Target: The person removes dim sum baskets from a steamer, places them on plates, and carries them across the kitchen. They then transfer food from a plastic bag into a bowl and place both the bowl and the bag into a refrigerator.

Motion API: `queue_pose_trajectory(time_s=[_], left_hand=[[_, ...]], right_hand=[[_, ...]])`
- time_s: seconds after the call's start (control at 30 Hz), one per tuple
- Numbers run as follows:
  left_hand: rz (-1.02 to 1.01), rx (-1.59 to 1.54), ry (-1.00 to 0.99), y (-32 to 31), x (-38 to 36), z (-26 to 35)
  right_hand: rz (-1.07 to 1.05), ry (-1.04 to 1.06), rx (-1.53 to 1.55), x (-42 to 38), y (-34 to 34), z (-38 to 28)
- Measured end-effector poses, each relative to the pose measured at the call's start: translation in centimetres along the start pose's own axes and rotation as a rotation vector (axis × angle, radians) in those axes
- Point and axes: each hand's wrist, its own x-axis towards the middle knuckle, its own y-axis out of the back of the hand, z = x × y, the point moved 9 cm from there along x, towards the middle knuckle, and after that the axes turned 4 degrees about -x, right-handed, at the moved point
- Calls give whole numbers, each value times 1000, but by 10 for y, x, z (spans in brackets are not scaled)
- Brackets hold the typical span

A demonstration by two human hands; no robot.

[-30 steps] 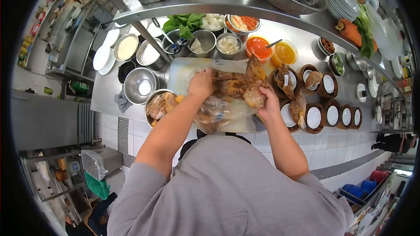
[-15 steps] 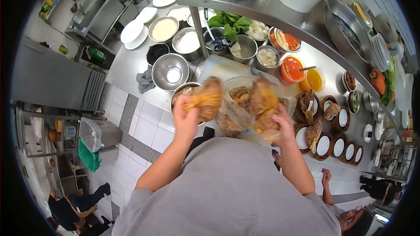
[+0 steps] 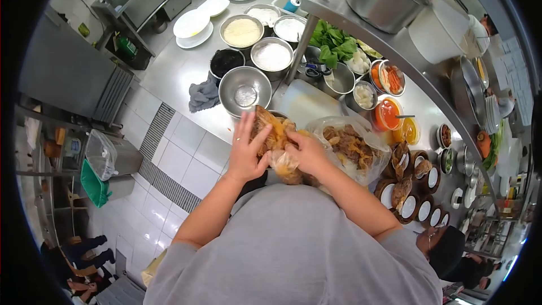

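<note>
Close to my body, both hands are on a small plastic bag of brown cooked food point(image 3: 276, 124). My left hand point(image 3: 245, 149) grips its left side, some fingers stretched along it and the thumb near the bottom. From the right, my right hand point(image 3: 307, 152) pinches the plastic. Crumpled clear plastic point(image 3: 284, 161) shows between the hands. A metal bowl below is mostly hidden by the food. Beside my right forearm lies a large open clear bag point(image 3: 370, 161) with more brown pieces point(image 3: 351, 144) inside. The exact kind of food cannot be made out.
An empty steel bowl point(image 3: 245, 91), a grey cloth point(image 3: 204, 95) and a white cutting board point(image 3: 310, 103) lie ahead. Bowls of red sauce point(image 3: 388, 113) and yellow sauce point(image 3: 407, 130) stand right. A steel shelf point(image 3: 389, 36) overhangs the counter. Another person point(image 3: 446, 251) is at lower right.
My hands have come together from either side of the large bag, meeting left of it over one small bag. The view has shifted, and a person is now closer at lower right.
</note>
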Motion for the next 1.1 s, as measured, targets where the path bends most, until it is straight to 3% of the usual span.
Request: queue_pose_trajectory(time_s=[0.07,0.17,0.2,0.27,0.4,0.47,0.53,0.57,0.63,0.67,0.73,0.77,0.9,1.0,1.07,1.1], left_hand=[[-191,-126,-25,-11,6,-4],[-157,-184,-20,-13,5,-17],[-148,-229,-10,-15,5,-22],[-150,-232,-48,-12,6,-21],[-152,-294,-129,-1,8,-5],[-156,-306,-133,-4,6,-5],[-81,-230,-85,-8,2,-12],[-81,-237,-90,-12,-1,-12],[41,-289,46,-8,-2,-26],[43,-295,53,-13,-2,-30],[99,-319,151,-14,-1,-40],[80,-338,222,-18,0,-44],[41,-410,273,-22,-4,-54],[-41,-382,165,-5,3,-44],[-269,-250,-2,-6,5,-36],[-272,-249,1,-9,4,-39]], right_hand=[[-53,-65,-73,-3,3,5],[-50,-130,420,-9,12,40],[-46,-134,415,-8,18,48],[160,-246,806,-11,35,72],[372,-287,983,1,58,69],[331,-242,666,19,40,41],[253,-26,195,30,7,2],[259,-29,190,28,0,-1],[331,231,125,23,3,-35],[325,227,119,25,3,-38],[327,436,-20,18,-2,-60],[288,430,-197,22,-9,-57],[212,418,-219,43,-21,-46],[264,356,-115,49,-16,-40],[275,353,-96,49,-12,-44],[273,350,-94,49,-13,-44]])
